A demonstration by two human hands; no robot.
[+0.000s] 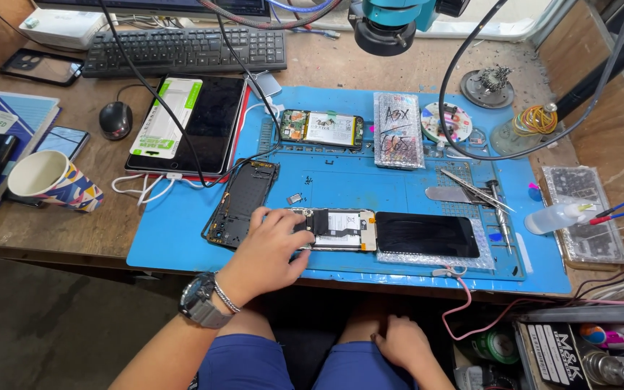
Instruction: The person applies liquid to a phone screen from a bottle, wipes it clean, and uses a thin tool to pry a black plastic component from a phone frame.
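My left hand [272, 245] rests on the blue work mat [399, 191], fingers pressing the left end of an opened phone [337, 230] whose insides face up. A black phone screen [427, 235] lies on bubble wrap just right of it. A black phone frame [243, 201] sits to the left of my hand, and another opened phone [321, 128] lies farther back. My right hand [402, 345] is below the desk edge, resting on my lap with fingers curled and nothing seen in it.
A tablet [211, 124], keyboard [182, 50], mouse [115, 119] and paper cup [52, 179] stand at the left. Tweezers [474, 189] and a squeeze bottle [561, 215] lie at the right. A microscope head [391, 22] hangs above the back.
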